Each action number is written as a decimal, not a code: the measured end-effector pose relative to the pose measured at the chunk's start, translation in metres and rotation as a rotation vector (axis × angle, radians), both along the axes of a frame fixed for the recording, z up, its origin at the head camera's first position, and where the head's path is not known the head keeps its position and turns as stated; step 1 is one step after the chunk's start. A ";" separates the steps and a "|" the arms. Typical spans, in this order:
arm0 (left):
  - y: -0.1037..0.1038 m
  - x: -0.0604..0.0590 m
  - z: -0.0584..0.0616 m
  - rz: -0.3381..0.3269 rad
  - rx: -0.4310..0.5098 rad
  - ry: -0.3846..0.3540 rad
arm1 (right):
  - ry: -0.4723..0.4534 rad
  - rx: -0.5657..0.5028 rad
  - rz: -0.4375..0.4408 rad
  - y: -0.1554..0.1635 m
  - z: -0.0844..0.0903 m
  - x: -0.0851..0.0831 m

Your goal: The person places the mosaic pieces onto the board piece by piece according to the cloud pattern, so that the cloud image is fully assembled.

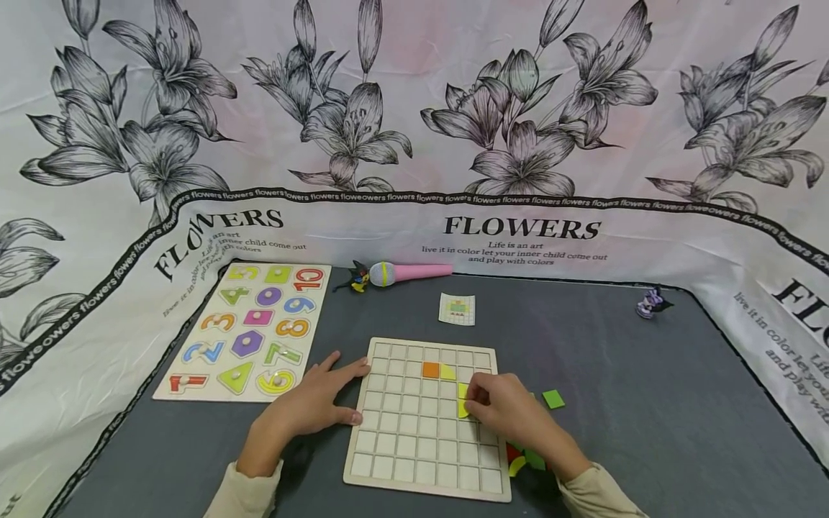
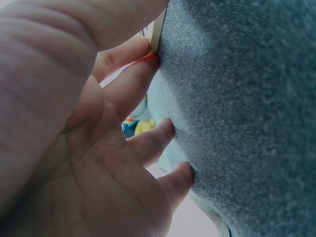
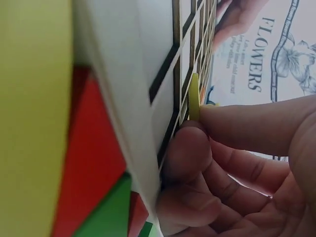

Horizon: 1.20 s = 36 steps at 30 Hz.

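A white grid board with raised wooden lines lies on the dark table. An orange square tile and a yellow rounded tile sit side by side in its upper cells. My right hand is over the board's right side, pinching a yellow tile between thumb and finger at the grid. Yellow also shows at the fingertips in the head view, partly hidden by the hand. With fingers spread, my left hand touches the board's left edge; in the left wrist view its fingertips rest on the grey cloth.
Loose red, green and yellow tiles lie right of the board, partly under my right arm. A green tile lies farther out. Behind are a pattern card, a pink toy microphone and small figures. A number puzzle lies left.
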State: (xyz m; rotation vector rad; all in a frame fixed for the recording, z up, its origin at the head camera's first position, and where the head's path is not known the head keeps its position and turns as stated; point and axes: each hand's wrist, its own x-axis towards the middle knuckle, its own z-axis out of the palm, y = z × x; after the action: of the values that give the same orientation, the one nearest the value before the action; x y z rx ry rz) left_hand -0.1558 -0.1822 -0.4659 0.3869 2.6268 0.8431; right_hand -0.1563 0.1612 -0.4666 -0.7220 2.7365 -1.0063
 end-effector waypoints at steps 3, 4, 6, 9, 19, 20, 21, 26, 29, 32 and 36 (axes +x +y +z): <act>0.000 0.001 0.000 0.012 0.000 0.012 | -0.013 0.010 -0.008 -0.003 0.002 0.000; 0.000 0.002 0.000 0.015 0.000 0.015 | -0.018 0.013 -0.011 -0.004 0.003 0.000; 0.000 0.004 -0.001 0.016 0.009 0.019 | -0.028 0.017 -0.017 -0.005 0.002 0.001; 0.001 0.007 -0.003 0.015 0.024 0.013 | -0.033 0.020 -0.018 -0.004 -0.001 0.004; -0.006 0.004 -0.024 -0.008 0.071 -0.005 | -0.045 -0.007 0.030 0.002 -0.002 0.007; -0.008 0.001 -0.029 -0.015 0.078 -0.004 | -0.052 -0.009 0.026 0.003 -0.002 0.006; -0.010 -0.002 -0.035 -0.025 0.087 -0.003 | -0.057 -0.015 0.025 0.003 -0.001 0.006; -0.018 -0.013 -0.054 -0.029 0.100 -0.028 | -0.065 -0.049 0.038 0.007 -0.001 0.004; -0.020 -0.016 -0.058 -0.027 0.091 -0.035 | -0.067 -0.068 0.074 0.011 0.000 0.002; -0.020 -0.018 -0.058 -0.027 0.082 -0.032 | -0.081 -0.090 0.104 0.019 0.005 -0.001; -0.020 -0.022 -0.054 -0.034 0.083 -0.024 | -0.074 -0.119 0.088 0.035 0.017 -0.005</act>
State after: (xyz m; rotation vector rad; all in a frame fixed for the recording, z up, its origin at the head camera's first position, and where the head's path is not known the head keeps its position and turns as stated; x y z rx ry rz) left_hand -0.1782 -0.2019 -0.5198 0.4392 2.5621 0.9426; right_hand -0.1616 0.1960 -0.4492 -0.7980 2.5760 -1.1598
